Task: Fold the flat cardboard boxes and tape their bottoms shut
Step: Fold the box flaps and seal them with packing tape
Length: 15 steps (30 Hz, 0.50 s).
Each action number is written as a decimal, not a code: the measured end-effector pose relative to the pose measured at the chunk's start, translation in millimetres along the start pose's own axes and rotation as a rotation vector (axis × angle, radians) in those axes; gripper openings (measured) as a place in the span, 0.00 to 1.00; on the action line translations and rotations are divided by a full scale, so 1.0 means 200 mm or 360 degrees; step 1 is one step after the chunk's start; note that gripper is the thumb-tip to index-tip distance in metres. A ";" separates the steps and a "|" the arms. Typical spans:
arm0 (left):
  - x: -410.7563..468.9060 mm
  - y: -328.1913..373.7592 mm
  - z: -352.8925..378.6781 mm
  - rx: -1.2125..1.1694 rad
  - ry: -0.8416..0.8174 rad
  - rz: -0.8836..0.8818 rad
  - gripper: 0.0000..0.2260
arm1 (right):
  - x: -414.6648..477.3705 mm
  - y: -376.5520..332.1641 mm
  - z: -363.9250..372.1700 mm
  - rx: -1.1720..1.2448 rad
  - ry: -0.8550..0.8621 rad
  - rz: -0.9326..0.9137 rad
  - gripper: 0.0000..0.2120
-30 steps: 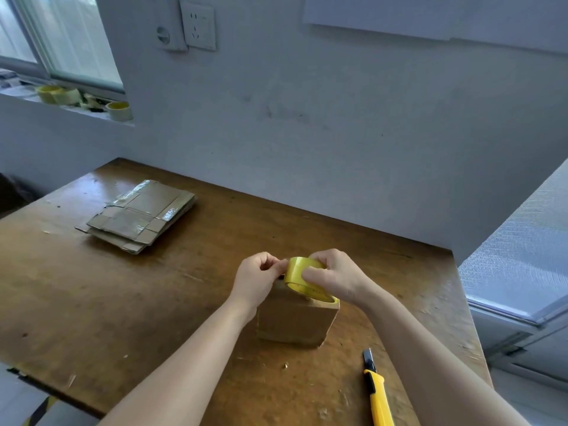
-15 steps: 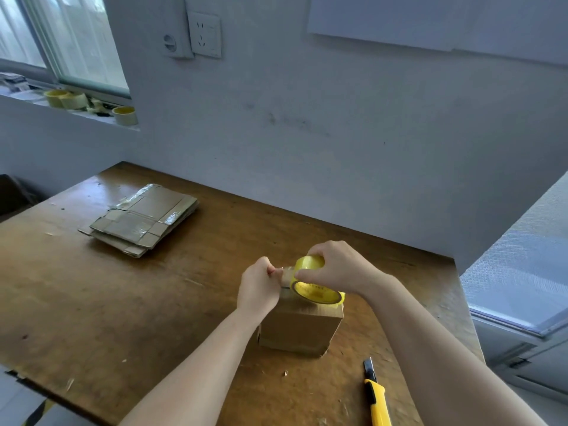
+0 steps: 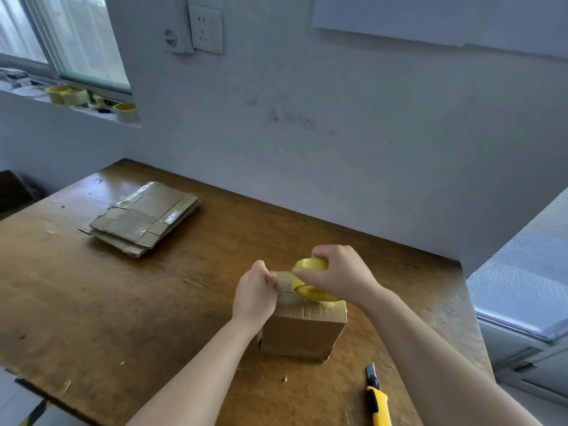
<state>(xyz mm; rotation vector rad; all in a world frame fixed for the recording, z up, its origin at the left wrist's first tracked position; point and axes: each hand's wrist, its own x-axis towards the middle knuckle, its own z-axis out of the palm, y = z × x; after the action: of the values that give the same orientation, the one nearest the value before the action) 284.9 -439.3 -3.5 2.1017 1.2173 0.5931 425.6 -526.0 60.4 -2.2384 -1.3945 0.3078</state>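
A small folded cardboard box [image 3: 299, 333] stands on the wooden table [image 3: 123, 302] with its closed flaps facing up. My right hand [image 3: 341, 272] grips a yellow tape roll [image 3: 309, 285] that sits over the box's top. My left hand [image 3: 256, 292] pinches the free end of the tape at the box's left top edge; a short clear strip stretches between the two hands. A stack of flat cardboard boxes [image 3: 141, 219] lies at the table's back left.
A yellow utility knife [image 3: 378, 398] lies near the table's front edge, right of the box. Spare tape rolls [image 3: 124, 112] sit on the window sill at the far left. A wall runs behind the table, and the table's right edge drops off beside a white cabinet.
The roll has moved right and away from my left hand, drawing out a short strip of tape over the box top. My left hand stays at the box's left edge.
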 end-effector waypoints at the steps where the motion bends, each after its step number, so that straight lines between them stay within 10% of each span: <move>1: 0.01 0.00 0.00 0.0019 0.0008 -0.0023 0.07 | 0.01 -0.02 0.00 -0.0220 0.0039 -0.0045 0.17; 15: 0.09 -0.09 -0.08 -0.0504 -0.0265 -0.0710 0.07 | 0.06 -0.17 0.03 -0.0927 -0.0178 -0.0048 0.18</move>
<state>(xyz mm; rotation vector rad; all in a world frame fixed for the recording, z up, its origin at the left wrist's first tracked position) 271.7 -411.9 -4.2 1.5212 1.3408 0.3684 401.6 -501.9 72.4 -2.6854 -1.7473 0.0091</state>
